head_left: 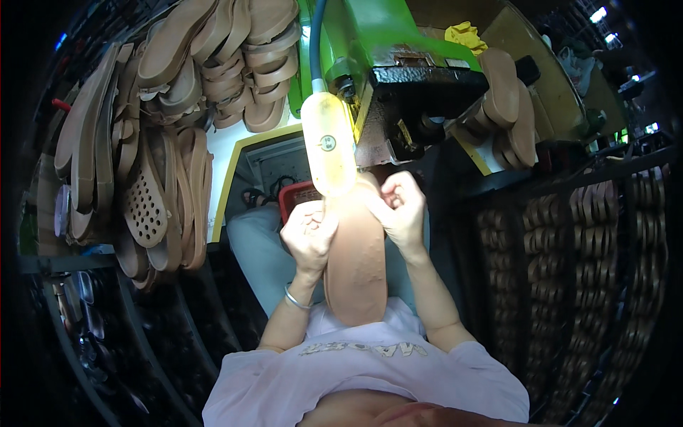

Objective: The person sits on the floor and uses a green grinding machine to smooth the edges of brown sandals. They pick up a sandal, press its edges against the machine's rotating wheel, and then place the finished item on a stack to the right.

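A tan shoe sole (358, 274) lies lengthwise in front of my chest, its near end against my shirt. My left hand (310, 235) is closed on the sole's left edge, fingers curled. On the opposite edge, nearer the far end, my right hand (402, 211) is closed with thumb and fingers pinched together. Small bumps show on the sole's broad surface. Bright light washes out its far end, beside a glowing yellow lamp (329, 146) that hangs on a blue cable and partly covers that end.
Stacked tan soles and sandals (181, 164) crowd the bench on the left. A green sewing-type machine (384, 35) with a black head stands ahead. More tan soles (501, 92) lie to its right. A red basket (299, 198) sits below; racks of footwear (548, 249) stand right.
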`<state>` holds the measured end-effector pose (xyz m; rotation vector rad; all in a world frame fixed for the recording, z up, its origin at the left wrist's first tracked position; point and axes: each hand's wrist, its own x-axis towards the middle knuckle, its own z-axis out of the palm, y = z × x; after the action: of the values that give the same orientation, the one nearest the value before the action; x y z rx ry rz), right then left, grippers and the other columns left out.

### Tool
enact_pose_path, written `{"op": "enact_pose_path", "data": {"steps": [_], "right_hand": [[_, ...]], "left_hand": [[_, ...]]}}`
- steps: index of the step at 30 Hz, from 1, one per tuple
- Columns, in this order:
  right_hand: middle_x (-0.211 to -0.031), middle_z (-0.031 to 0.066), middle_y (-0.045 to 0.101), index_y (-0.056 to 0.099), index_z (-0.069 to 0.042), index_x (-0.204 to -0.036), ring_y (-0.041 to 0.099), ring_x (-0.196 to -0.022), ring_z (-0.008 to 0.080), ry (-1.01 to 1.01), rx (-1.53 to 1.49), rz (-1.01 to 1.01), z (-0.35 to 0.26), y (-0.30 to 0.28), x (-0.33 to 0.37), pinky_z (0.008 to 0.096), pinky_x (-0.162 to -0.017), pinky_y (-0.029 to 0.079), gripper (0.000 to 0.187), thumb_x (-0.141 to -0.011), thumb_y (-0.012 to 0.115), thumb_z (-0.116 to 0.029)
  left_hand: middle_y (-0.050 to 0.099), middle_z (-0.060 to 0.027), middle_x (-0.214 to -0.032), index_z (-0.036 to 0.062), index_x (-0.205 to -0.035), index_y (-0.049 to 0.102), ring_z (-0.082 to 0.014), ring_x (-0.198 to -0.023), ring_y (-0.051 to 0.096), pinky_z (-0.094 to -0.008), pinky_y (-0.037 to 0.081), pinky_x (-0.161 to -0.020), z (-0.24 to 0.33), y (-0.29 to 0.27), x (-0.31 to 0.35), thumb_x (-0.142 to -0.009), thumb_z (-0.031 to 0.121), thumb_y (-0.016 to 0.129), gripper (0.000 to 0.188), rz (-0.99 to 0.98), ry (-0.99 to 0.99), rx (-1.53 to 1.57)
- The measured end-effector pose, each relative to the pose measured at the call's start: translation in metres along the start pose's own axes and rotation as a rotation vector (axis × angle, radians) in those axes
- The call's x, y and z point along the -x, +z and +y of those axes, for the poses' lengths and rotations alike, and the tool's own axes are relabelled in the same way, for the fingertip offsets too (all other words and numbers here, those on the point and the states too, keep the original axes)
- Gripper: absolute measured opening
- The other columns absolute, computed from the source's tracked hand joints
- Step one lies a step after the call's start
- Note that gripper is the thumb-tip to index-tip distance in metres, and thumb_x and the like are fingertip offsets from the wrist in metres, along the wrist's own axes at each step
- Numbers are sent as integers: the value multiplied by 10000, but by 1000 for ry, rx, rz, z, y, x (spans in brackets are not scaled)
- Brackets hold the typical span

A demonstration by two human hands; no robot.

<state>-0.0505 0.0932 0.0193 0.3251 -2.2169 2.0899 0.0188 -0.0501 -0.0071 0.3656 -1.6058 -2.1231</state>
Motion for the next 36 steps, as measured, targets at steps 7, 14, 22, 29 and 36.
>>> {"op": "enact_pose_path", "data": {"steps": [7, 14, 22, 29, 36], "right_hand": [[-669, -43, 482, 537, -49, -896, 400, -578, 7, -155, 95, -63, 0, 6, -6, 175, -508, 352, 354, -700, 825, -110], [-890, 56, 642, 592, -15, -1099, 614, -622, 98, 380, 368, 170, -83, -192, -8, 218, -431, 481, 400, -747, 706, -167], [-1159, 218, 487, 114, -150, -1469, 672, -658, 323, -270, -367, 823, -55, -275, -69, 343, -478, 574, 765, -854, 552, -31], [-886, 202, 579, 128, -133, -1424, 631, -536, 253, 55, -326, 882, 32, -262, -124, 322, -389, 507, 756, -894, 644, -290], [-565, -12, 515, 430, -72, -1314, 441, -424, 56, -210, 266, 746, 10, -201, -94, 198, -401, 356, 466, -919, 628, -221]], "left_hand": [[622, -94, -872, -90, -1056, 535, -74, -717, 563, -184, 463, -647, -19, 10, 11, -863, 56, 584, 247, 155, 23, 73], [592, -86, -1102, -21, -1210, 509, -88, -827, 584, -214, 510, -674, -41, 62, 55, -930, 118, 590, 323, -522, -289, 0], [602, -40, -972, 10, -1065, 598, -110, -853, 607, -262, 538, -667, -76, 139, 22, -918, 115, 605, 180, -661, -387, -45], [643, -52, -892, 4, -1010, 623, -130, -756, 632, -296, 560, -644, -78, 121, 30, -903, 55, 612, 119, -636, -521, -38], [642, -23, -828, 16, -965, 646, -80, -683, 600, -256, 542, -586, -115, -10, 6, -906, 87, 608, 100, -384, -524, -339]]}}
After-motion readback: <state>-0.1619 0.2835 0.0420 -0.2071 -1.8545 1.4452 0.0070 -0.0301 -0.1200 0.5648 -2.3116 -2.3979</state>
